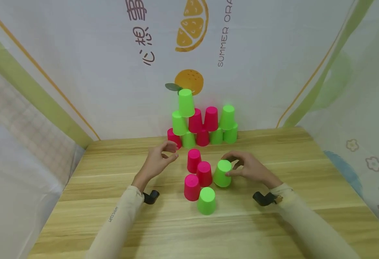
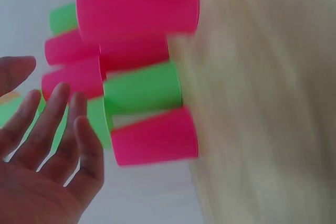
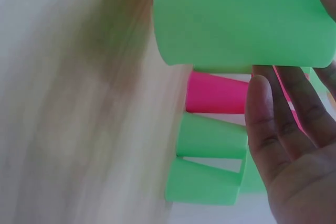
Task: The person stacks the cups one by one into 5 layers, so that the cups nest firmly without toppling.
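Green cup gripped in R hand; L hand unloaded

Green cup is held mouth-down nr its closed end, betw. thumb & partly curled fingers of R hand, at the R side of the front group; whether its rim is clear of the wooden table can't be told. Nothing is held by L hand: fingers are loosely bent & slightly spread, thumb apart, nr the L end of the rear stack.

In front, three red cups are set mouth-down in a staggered line, w/ a second green cup placed at the near end. The rear stack is made up of inverted red & green cups: five in the bottom row, four above, & one top green cup set toward the L. It's backed by a white cloth printed w/ oranges. Both arms are covered by pale sleeves.
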`<control>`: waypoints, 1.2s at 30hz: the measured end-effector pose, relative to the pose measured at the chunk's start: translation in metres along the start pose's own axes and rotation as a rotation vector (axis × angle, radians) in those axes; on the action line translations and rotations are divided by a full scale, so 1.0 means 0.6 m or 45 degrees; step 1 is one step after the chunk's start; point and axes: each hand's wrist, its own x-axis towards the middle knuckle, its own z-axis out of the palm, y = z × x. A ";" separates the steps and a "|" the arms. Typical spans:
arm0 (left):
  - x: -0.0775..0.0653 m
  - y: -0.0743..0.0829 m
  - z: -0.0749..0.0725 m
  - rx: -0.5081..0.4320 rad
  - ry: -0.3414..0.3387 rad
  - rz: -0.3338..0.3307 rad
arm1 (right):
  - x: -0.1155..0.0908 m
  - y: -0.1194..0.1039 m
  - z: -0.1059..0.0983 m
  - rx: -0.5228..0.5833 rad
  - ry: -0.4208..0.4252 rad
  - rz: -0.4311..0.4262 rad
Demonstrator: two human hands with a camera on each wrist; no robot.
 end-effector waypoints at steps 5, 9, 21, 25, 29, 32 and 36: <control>-0.028 0.015 0.022 0.031 -0.171 0.009 | 0.013 -0.005 -0.019 0.008 0.018 0.032; -0.047 0.026 0.031 0.031 -0.308 0.030 | 0.027 -0.007 -0.035 -0.009 0.030 0.059; -0.094 0.035 0.057 -0.031 -0.444 -0.018 | 0.097 -0.044 -0.079 -0.054 0.068 0.049; -0.101 0.032 0.061 -0.053 -0.417 -0.015 | 0.120 -0.060 -0.095 -0.031 0.076 0.067; -0.107 0.027 0.065 -0.059 -0.399 0.015 | 0.141 -0.074 -0.111 -0.004 0.099 0.093; -0.109 0.026 0.068 -0.046 -0.386 0.047 | 0.159 -0.085 -0.121 -0.009 0.114 0.100; -0.111 0.027 0.069 -0.015 -0.374 0.065 | 0.184 -0.100 -0.135 -0.051 0.123 0.117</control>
